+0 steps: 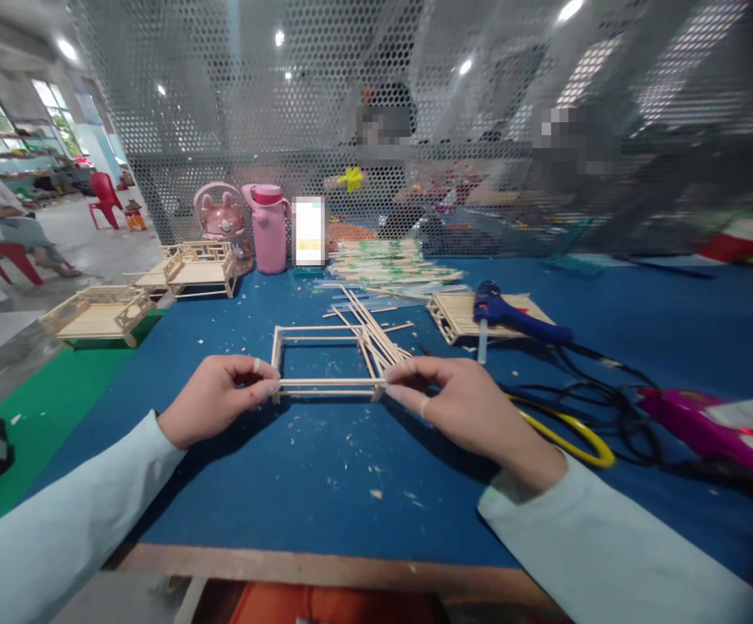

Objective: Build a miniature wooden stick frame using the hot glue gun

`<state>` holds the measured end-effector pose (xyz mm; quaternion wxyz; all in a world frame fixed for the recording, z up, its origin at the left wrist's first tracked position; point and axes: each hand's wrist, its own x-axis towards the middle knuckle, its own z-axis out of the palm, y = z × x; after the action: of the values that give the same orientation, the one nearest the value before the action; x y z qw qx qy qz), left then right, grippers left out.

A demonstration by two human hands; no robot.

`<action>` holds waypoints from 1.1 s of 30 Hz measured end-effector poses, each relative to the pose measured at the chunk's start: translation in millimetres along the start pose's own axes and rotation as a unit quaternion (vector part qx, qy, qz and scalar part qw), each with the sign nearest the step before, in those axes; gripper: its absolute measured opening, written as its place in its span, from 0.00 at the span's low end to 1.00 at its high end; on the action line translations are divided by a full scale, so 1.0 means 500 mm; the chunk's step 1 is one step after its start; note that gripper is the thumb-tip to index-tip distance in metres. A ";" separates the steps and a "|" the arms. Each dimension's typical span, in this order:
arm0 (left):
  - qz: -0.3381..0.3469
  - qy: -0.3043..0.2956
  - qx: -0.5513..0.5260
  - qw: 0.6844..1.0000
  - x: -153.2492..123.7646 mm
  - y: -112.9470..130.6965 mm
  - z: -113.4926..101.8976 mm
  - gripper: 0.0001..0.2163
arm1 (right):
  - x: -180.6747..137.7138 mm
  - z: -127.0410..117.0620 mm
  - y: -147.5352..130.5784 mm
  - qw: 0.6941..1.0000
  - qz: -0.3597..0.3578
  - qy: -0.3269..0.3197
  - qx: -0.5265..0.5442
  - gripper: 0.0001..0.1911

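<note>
A thin stick was pinched at both ends, L hand & R hand, fingers pressed together; long axis ran left-right, atop the stick frame on blue surface. Glue gun was seen beyond.

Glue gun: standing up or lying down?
Lying down. The glue gun rests on its side across a stick panel, nozzle pointing down toward the mat.

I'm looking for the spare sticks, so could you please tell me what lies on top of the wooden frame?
A loose bundle of sticks lies slanted across the frame at its right end. Both hands pinch the near rail's ends, covering those corners.
</note>
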<state>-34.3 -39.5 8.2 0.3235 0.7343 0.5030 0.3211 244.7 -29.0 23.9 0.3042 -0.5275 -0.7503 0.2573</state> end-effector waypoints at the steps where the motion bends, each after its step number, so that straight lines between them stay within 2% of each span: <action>1: -0.001 0.000 0.000 1.000 0.000 0.001 0.000 0.12 | 0.002 0.000 0.003 1.000 0.005 -0.004 0.013 0.08; 6: 0.008 0.001 0.015 1.000 0.001 0.003 0.002 0.11 | 0.011 0.005 0.010 0.997 0.036 -0.033 0.056 0.11; 9: 0.024 0.017 0.035 0.999 -0.001 -0.001 0.005 0.11 | 0.010 0.007 0.009 0.999 0.000 -0.030 0.045 0.11; 12: 0.037 0.038 0.073 0.996 -0.006 0.003 0.001 0.13 | 0.005 0.006 0.008 0.999 -0.046 0.007 0.015 0.10; 15: 0.079 0.116 0.141 0.980 -0.011 0.028 -0.012 0.17 | -0.003 0.005 0.003 0.995 -0.080 0.055 -0.013 0.11; 17: 0.143 0.190 0.184 0.954 -0.010 0.058 -0.017 0.16 | -0.006 0.007 -0.004 0.990 -0.110 0.083 -0.038 0.11; 18: 0.181 0.204 0.196 0.942 -0.007 0.075 -0.016 0.14 | -0.007 0.010 -0.007 0.986 -0.129 0.094 -0.051 0.11; 19: 0.220 0.197 0.202 0.934 -0.003 0.093 -0.010 0.12 | -0.007 0.013 -0.011 0.981 -0.152 0.103 -0.062 0.10; 21: 0.272 0.123 0.206 0.932 0.010 0.124 0.013 0.12 | -0.004 0.021 -0.016 0.970 -0.197 0.117 -0.078 0.09; 23: 0.289 0.057 0.220 0.930 0.026 0.144 0.045 0.13 | -0.002 0.028 -0.019 0.959 -0.231 0.137 -0.088 0.08; 25: 0.291 0.025 0.244 0.925 0.040 0.153 0.077 0.12 | -0.002 0.034 -0.021 0.948 -0.254 0.161 -0.099 0.08; 29: 0.258 0.019 0.257 0.931 0.059 0.148 0.114 0.11 | -0.010 0.041 -0.026 0.935 -0.278 0.186 -0.115 0.07; 33: 0.237 0.026 0.205 0.949 0.060 0.139 0.119 0.12 | -0.027 0.028 -0.040 0.945 -0.257 0.169 -0.112 0.08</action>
<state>58.8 -40.3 33.4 0.0671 0.8743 0.3776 0.2974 225.4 -49.0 25.9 0.4215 -0.3833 -0.8218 -0.0084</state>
